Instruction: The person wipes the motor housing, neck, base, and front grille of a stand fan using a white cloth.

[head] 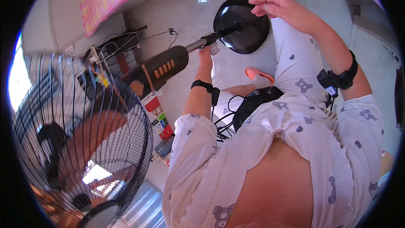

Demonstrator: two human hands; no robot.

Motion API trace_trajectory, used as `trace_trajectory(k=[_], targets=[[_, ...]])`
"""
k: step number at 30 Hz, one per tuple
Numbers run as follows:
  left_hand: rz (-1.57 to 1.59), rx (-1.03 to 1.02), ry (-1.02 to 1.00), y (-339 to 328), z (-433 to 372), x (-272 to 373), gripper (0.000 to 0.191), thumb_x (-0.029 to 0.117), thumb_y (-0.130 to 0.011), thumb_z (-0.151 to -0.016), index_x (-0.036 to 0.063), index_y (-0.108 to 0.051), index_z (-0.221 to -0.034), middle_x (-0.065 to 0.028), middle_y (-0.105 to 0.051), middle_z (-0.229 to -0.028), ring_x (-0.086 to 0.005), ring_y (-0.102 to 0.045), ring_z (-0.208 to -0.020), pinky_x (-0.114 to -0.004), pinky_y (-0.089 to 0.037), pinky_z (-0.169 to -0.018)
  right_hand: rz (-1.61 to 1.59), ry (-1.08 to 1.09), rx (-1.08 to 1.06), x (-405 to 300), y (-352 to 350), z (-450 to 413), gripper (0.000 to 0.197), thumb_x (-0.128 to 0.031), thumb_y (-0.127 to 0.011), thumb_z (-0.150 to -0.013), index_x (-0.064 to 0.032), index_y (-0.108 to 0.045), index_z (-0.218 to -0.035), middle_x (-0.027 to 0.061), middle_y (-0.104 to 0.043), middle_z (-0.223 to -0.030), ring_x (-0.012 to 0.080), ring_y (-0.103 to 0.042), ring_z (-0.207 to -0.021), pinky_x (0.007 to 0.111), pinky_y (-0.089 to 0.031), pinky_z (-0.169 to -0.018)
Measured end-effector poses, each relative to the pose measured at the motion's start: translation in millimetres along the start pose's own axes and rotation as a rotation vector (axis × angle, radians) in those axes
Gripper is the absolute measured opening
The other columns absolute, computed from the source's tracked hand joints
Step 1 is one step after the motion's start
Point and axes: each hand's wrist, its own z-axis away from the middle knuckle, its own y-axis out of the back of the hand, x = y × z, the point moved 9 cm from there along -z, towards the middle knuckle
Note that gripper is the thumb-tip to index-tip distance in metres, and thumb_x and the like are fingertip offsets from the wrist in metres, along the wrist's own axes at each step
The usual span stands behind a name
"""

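A black pedestal fan stands in front of me, its round base (226, 39) glossy on the floor. My left hand (205, 56) is at the grey metal pole (195, 45), partly hidden behind it. A crumpled white cloth or tissue (214, 49) is held there, around the lower part of the pole. Above the far right edge of the base is my right hand (272, 4), palm down, fingers slightly bent, with nothing in it. Control buttons line the fan's dark housing (172, 55). The wire-caged fan head (85, 133) fills the lower left.
A table with a pink and yellow cloth (98, 3) is at upper left. Cables (110, 47) hang around a dark stand below it. Small coloured boxes (161, 120) sit behind the fan. My foot wears an orange slipper (261, 76). A black pouch with wires (253, 104) lies across my lap.
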Motion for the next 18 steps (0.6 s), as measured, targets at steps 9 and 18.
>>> trace_trajectory(k=[9, 18], targets=[[-0.011, -0.027, 0.119, 1.3, -14.4, -16.9, 0.035, -0.001, -0.042, -0.083, 0.0066, -0.041, -0.117, -0.0108, -0.054, -0.102, -0.0204, -0.058, -0.088, -0.035, -0.052, -0.07, -0.278, -0.019, -0.022, -21.4, 19.1, -3.5, 0.027, -0.012, -0.047, -0.09, 0.0004, -0.049, -0.113, 0.0061, -0.057, -0.104, 0.0111, -0.055, -0.09, 0.024, -0.042, -0.081], [-1.153, -0.03, -0.587, -101.1, 100.3, 152.2, 0.037, -0.003, -0.046, -0.074, 0.0056, -0.053, -0.109, -0.0161, -0.054, -0.092, -0.0336, -0.057, -0.083, -0.039, -0.047, -0.071, -0.225, 0.138, -0.077, -51.0, 14.7, 4.1, 0.031, -0.014, -0.042, -0.092, 0.0012, -0.046, -0.118, 0.0055, -0.057, -0.104, 0.0113, -0.053, -0.097, 0.024, -0.041, -0.085]])
